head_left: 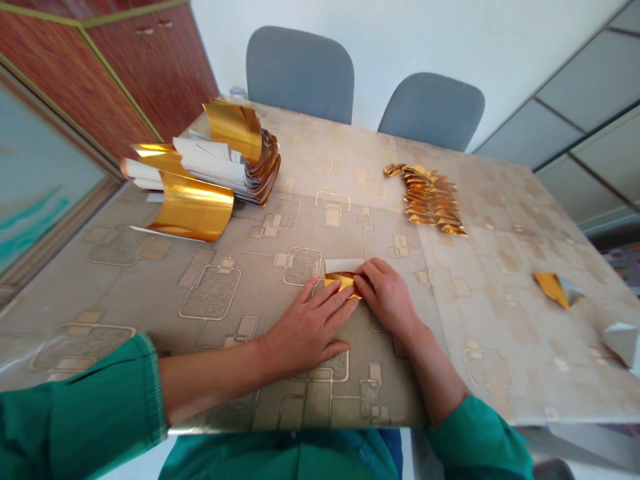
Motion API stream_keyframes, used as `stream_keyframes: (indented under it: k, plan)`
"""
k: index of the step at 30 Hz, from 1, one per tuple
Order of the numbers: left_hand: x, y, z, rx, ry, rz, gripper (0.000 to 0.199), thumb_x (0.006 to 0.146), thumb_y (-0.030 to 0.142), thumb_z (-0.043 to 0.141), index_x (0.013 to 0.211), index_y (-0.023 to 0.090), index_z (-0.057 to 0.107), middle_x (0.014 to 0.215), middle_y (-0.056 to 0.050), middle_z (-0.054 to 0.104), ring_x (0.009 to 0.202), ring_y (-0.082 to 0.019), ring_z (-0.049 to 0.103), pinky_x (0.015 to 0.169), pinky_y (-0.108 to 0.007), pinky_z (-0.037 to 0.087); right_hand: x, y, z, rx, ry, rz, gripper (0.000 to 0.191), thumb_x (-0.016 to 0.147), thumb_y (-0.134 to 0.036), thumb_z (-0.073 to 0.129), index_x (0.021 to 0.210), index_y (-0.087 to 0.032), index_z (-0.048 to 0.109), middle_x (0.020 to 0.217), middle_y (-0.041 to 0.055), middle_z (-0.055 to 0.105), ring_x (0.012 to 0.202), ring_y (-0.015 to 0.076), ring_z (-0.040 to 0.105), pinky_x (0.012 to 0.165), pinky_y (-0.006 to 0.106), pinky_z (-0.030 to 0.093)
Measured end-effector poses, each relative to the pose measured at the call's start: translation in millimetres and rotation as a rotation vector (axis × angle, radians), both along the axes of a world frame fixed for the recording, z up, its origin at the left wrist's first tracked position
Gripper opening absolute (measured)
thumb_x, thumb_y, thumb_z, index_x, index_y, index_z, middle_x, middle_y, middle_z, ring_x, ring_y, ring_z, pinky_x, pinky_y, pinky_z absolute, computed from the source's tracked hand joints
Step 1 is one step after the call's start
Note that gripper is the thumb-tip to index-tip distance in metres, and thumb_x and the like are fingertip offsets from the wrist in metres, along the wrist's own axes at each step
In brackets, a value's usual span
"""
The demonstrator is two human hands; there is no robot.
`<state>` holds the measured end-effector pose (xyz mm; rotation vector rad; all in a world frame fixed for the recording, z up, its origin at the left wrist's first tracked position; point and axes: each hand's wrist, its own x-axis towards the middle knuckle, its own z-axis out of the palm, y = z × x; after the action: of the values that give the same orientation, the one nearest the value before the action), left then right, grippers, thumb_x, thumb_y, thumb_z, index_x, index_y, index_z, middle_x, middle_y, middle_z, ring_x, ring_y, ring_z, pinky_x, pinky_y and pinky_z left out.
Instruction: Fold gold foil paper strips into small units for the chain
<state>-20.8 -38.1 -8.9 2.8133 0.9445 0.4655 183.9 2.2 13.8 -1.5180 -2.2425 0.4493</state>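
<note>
A sheet of gold foil paper (340,278) with a white back lies partly folded on the table in front of me. My left hand (306,328) is laid over its near left part, fingers stretched out and pressing on the gold side. At the sheet's right end, my right hand (389,299) has its fingers curled in and pinches the folded edge. A white strip of the sheet shows beyond the fold. Both hands hide much of the paper.
Stacked curled gold-and-white sheets (250,173) stand at the back left, with a loose curled gold sheet (195,207) before them. Folded gold pieces (433,200) sit in rows at back right. A small gold-and-white scrap (553,288) and a white piece (621,339) lie farther right.
</note>
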Motion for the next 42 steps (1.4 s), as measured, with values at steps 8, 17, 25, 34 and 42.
stream_keyframes:
  k: [8, 17, 25, 34, 42]
  plan:
    - [1.0, -0.2, 5.5, -0.064, -0.068, -0.07, 0.055, 0.091, 0.04, 0.063, 0.138, 0.015, 0.05, 0.131, -0.016, 0.059, 0.125, -0.03, 0.053, 0.116, -0.055, 0.029, 7.2, -4.7, 2.4, -0.218, 0.069, 0.051, 0.016, 0.09, -0.023, 0.054, 0.074, -0.023, 0.056, 0.065, -0.0014, 0.063, 0.057, 0.0132, 0.053, 0.056, 0.024, 0.032]
    - [0.4, -0.4, 2.3, -0.03, -0.074, -0.084, 0.053, 0.092, 0.036, 0.062, 0.137, 0.012, 0.049, 0.139, -0.017, 0.055, 0.134, -0.032, 0.047, 0.117, -0.054, 0.029, 8.1, -4.6, -0.8, -0.12, 0.087, -0.039, 0.011, 0.08, -0.014, 0.054, 0.072, -0.022, 0.053, 0.064, -0.0018, 0.061, 0.056, 0.0123, 0.051, 0.056, 0.023, 0.032]
    - [0.7, -0.3, 0.2, -0.067, -0.021, -0.059, 0.065, 0.089, 0.041, 0.066, 0.142, 0.012, 0.043, 0.143, -0.019, 0.05, 0.136, -0.032, 0.045, 0.117, -0.051, 0.032, 7.6, -4.3, 1.0, -0.04, -0.071, -0.009, 0.012, 0.089, -0.02, 0.057, 0.078, -0.022, 0.056, 0.078, 0.0034, 0.064, 0.073, 0.0179, 0.055, 0.067, 0.028, 0.036]
    - [-1.1, 1.9, 3.1, -0.023, -0.06, -0.066, 0.06, 0.091, 0.041, 0.063, 0.142, 0.014, 0.045, 0.148, -0.018, 0.044, 0.142, -0.033, 0.035, 0.119, -0.056, 0.025, 8.8, -1.9, 0.4, 0.027, -0.121, 0.013, 0.018, 0.094, -0.017, 0.052, 0.077, -0.021, 0.055, 0.076, 0.0026, 0.06, 0.075, 0.0187, 0.051, 0.069, 0.03, 0.035]
    - [-1.0, 2.0, 2.8, -0.045, 0.009, -0.025, 0.061, 0.091, 0.05, 0.061, 0.142, 0.02, 0.049, 0.153, -0.013, 0.04, 0.141, -0.041, 0.031, 0.113, -0.063, 0.026, 12.0, 1.5, 0.7, 0.074, -0.105, 0.034, 0.015, 0.092, -0.015, 0.055, 0.078, -0.02, 0.056, 0.083, 0.0044, 0.061, 0.082, 0.0199, 0.051, 0.073, 0.03, 0.037]
